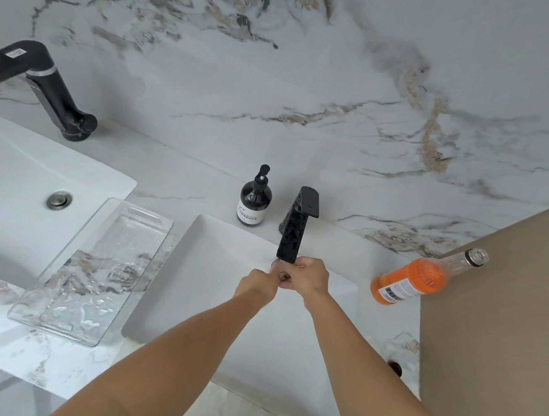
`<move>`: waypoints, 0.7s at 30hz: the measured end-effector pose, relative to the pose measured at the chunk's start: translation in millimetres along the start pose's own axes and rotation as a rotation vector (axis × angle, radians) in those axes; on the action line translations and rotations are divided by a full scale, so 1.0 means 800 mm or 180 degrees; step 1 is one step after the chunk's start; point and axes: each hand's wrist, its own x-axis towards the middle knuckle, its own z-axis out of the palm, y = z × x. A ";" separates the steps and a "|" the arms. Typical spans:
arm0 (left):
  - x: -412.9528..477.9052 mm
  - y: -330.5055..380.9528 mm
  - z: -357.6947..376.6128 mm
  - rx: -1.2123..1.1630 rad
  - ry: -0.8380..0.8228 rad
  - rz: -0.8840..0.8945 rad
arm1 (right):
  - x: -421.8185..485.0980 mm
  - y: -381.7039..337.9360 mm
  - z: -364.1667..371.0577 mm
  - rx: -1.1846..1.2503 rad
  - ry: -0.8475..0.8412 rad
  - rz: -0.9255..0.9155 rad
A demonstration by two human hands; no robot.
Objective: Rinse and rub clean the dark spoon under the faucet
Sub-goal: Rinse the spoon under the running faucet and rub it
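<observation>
Both my hands meet under the spout of the black faucet (294,231), over the white rectangular sink (199,267). Only a small dark piece of the spoon (284,276) shows between my fingers; the rest is hidden. My left hand (257,285) is closed on it from the left. My right hand (307,279) is closed around it from the right, just below the spout's end. Both hands touch each other. Running water cannot be made out.
A dark soap pump bottle (254,200) stands behind the sink. A clear glass tray (78,286) lies on the marble counter to the left, beside a second sink with a black faucet (46,84). An orange-filled bottle (420,276) lies right, by a tan panel (498,318).
</observation>
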 end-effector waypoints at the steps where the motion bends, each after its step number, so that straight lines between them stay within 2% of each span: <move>1: 0.001 -0.003 0.001 0.0045 0.0016 0.0045 | -0.001 -0.002 0.001 -0.0101 -0.0113 -0.0017; 4: -0.001 -0.008 -0.002 0.0093 -0.0001 0.0055 | -0.004 -0.002 -0.002 -0.0029 -0.0670 -0.0006; 5: -0.002 -0.010 -0.003 0.0127 0.0006 0.0050 | -0.006 -0.001 -0.004 0.0031 -0.0690 0.0012; 9: -0.007 -0.012 -0.003 0.0381 0.0250 0.0194 | -0.013 -0.001 0.003 -0.0303 -0.0050 -0.0049; 11: -0.009 -0.012 -0.005 0.0447 0.0357 0.0306 | -0.012 -0.005 0.006 -0.0240 -0.0176 -0.0106; 14: -0.008 -0.011 -0.011 0.0466 0.0438 0.0374 | -0.012 -0.007 0.004 0.0343 -0.0635 0.0030; 18: -0.005 -0.010 -0.005 0.0492 0.0449 0.0357 | -0.012 -0.002 0.005 0.0217 -0.0167 0.0082; 21: -0.006 -0.010 -0.004 0.0514 0.0436 0.0350 | -0.016 -0.006 -0.004 0.0682 -0.0660 0.0221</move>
